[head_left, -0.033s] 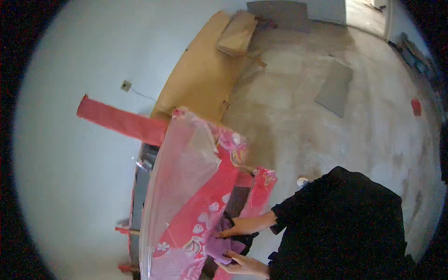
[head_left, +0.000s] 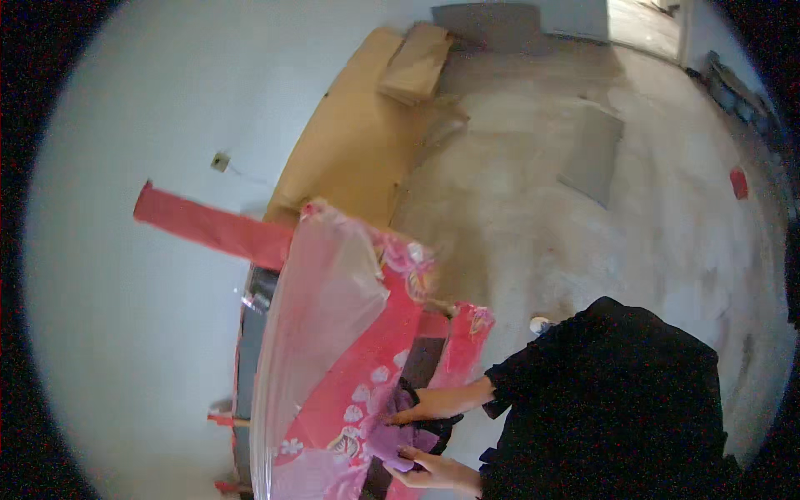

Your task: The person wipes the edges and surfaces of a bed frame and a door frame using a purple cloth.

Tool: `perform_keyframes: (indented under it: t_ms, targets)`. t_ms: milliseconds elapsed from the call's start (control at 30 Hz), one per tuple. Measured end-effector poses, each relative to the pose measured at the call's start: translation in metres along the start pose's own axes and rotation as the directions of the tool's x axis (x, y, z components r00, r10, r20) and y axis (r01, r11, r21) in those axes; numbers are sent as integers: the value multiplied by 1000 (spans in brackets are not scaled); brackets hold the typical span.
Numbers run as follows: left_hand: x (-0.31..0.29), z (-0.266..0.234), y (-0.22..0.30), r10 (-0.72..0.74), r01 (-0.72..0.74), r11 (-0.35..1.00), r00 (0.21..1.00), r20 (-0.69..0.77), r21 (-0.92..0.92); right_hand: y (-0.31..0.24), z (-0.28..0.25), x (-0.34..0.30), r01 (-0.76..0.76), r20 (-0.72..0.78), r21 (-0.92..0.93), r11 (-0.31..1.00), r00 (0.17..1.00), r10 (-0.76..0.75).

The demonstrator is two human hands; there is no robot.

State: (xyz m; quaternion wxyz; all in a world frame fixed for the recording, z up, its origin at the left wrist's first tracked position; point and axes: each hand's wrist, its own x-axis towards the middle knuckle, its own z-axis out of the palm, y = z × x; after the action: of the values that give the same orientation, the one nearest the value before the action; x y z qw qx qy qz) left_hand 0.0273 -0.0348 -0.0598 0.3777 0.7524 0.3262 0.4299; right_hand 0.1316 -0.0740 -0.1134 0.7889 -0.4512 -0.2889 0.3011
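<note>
1. Two hands: left hand [head_left: 429,475], right hand [head_left: 429,404]. Each grip clamped on one purple cloth [head_left: 390,442], at the worktop's [head_left: 346,379] right edge in view.
2. Undersides of hands hidden. Black item [head_left: 444,432] between them, hard to make out. Worktop cut off below.
3. Around: one red strip [head_left: 212,227], one brown board [head_left: 350,150], one socket [head_left: 220,162]. Black shirt [head_left: 617,392] blocks floor [head_left: 517,208].

head view | text: none legible | labels, brands: none legible | numbers, signs: none legible

Matt purple cloth [head_left: 386,442], glossy clear plastic sheet [head_left: 321,287]
</note>
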Motion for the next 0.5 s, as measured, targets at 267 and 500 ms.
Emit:
perform_keyframes:
  t_ms: [267,500]
  targets:
    - [22,23,18,50,44,972,922,384,-232,-95,4,-44,-22,-559,-62,998,829,-16]
    - [67,41,9,199,-9,965,670,715,-261,-126,27,-56,71,-752,84,994,659,16]
